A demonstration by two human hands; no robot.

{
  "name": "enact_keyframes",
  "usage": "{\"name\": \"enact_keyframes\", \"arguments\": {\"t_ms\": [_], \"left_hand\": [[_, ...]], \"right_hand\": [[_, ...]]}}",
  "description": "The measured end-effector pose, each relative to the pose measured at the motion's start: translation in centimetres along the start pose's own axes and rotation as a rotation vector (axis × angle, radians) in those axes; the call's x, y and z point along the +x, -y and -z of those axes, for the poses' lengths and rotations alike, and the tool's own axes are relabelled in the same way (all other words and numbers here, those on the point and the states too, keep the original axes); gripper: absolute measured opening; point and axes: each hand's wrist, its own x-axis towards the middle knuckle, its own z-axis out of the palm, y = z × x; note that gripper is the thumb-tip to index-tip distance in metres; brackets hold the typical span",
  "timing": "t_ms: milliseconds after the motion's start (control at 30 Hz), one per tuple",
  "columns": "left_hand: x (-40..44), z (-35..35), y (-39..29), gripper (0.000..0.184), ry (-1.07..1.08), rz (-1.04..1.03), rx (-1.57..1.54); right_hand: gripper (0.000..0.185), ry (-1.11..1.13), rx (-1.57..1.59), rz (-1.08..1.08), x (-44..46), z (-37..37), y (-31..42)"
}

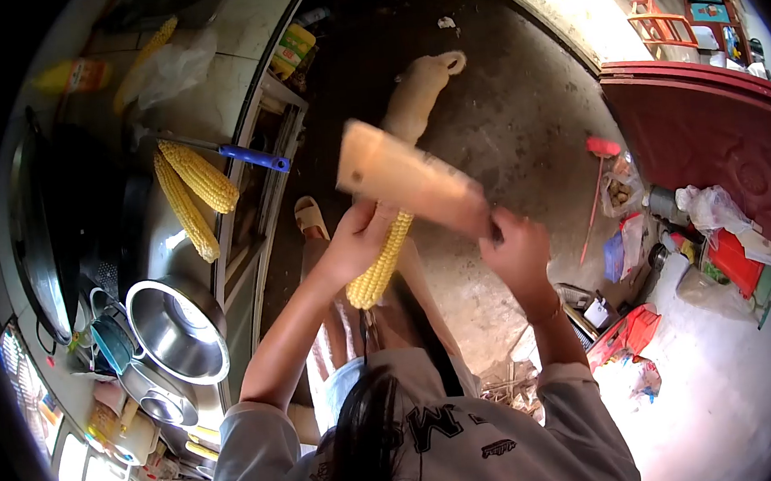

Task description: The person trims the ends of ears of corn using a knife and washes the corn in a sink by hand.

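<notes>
Near the center of the view, the left hand (356,244) is closed around a corn cob (382,269), its near end toward 7 o'clock. At the cob's 3 o'clock, the right hand (518,247) grips a blurred cleaver (408,181), its blade across the cob's far end; I cannot tell whether they touch. Toward 10 o'clock, two loose cobs (190,199) lie on the counter (165,263); a steel bowl (154,324) sits at 8.

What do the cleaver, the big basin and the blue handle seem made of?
Cleaver: probably metal, dull and brownish, flat-bladed; blur leaves it open. Basin: likely stainless steel, polished, with bright reflections inside. Blue handle: perhaps plastic, smooth, evenly coloured.
</notes>
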Motion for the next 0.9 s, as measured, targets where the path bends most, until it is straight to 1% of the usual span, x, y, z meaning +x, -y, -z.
{"name": "enact_keyframes", "arguments": {"t_ms": [33, 100, 133, 167, 200, 233, 267, 300, 367, 400, 533, 600, 633, 700, 733, 767, 833, 867, 900], "left_hand": [[-0.5, -0.1, -0.4, 0.037, 0.003, 0.003, 0.000], [-1.6, -0.1, -1.2, 0.046, 0.111, -0.129, -0.282], [-2.4, 0.0, -2.2, 0.052, 0.151, -0.110, -0.306], [-2.9, 0.2, -2.6, 0.052, 0.140, -0.097, -0.308], [-3.3, 0.4, -2.9, 0.049, 0.229, -0.115, -0.438], [-3.5, 0.6, -3.3, 0.047, 0.321, -0.141, -0.566], [-3.9, 0.6, -3.6, 0.053, 0.333, -0.150, -0.557], [-4.2, 0.6, -4.1, 0.053, 0.327, -0.152, -0.552], [-4.6, 0.5, -5.2, 0.057, 0.373, -0.181, -0.546], [-4.8, 0.4, -5.6, 0.058, 0.349, -0.176, -0.534], [-5.0, 0.3, -6.3, 0.061, 0.328, -0.210, -0.574], [-5.1, 0.2, -6.9, 0.064, 0.312, -0.188, -0.622], [-5.2, 0.2, -7.0, 0.064, 0.310, -0.186, -0.622], [-5.2, 0.3, -7.0, 0.067, 0.314, -0.189, -0.650], [-5.1, 0.4, -6.9, 0.063, 0.322, -0.196, -0.669], [-5.3, 0.5, -6.9, 0.063, 0.322, -0.194, -0.669], [-5.6, 0.4, -7.2, 0.058, 0.274, -0.191, -0.623], [-5.7, 0.4, -7.3, 0.058, 0.275, -0.189, -0.624], [-5.6, 0.5, -7.4, 0.060, 0.210, -0.196, -0.448]], "right_hand": [[0.013, 0.001, -0.001, -0.004, -0.1, -0.2, -0.8], [0.014, 0.002, -0.028, -0.209, 0.2, -0.4, -2.5], [0.014, 0.011, -0.020, -0.206, 0.1, -0.4, -3.2], [0.017, -0.019, 0.051, -0.296, -0.4, -0.4, -3.8], [0.020, -0.051, 0.122, -0.388, -1.0, -0.4, -4.0], [0.020, -0.046, 0.128, -0.389, -1.5, -0.5, -3.9], [0.023, -0.050, 0.169, -0.418, -2.0, -0.5, -3.8], [0.026, -0.054, 0.211, -0.446, -2.4, -0.5, -3.6], [0.025, -0.028, 0.209, -0.444, -3.0, -0.9, -3.1], [0.024, -0.003, 0.198, -0.447, -3.3, -1.1, -2.9], [0.024, -0.005, 0.234, -0.401, -4.4, -2.6, -2.6], [0.023, 0.048, 0.162, -0.349, -4.6, -2.9, -2.4], [0.023, 0.051, 0.164, -0.349, -4.6, -3.1, -2.2], [0.025, 0.007, 0.310, -0.386, -4.7, -3.5, -1.8], [0.025, 0.009, 0.311, -0.388, -4.7, -3.5, -1.7], [0.024, 0.023, 0.300, -0.397, -4.7, -3.4, -1.6], [0.024, 0.036, 0.289, -0.408, -4.5, -2.8, -1.1], [0.023, 0.013, 0.333, -0.408, -4.4, -2.3, -0.6], [0.023, -0.011, 0.377, -0.409, -4.2, -1.6, -0.2]]}}
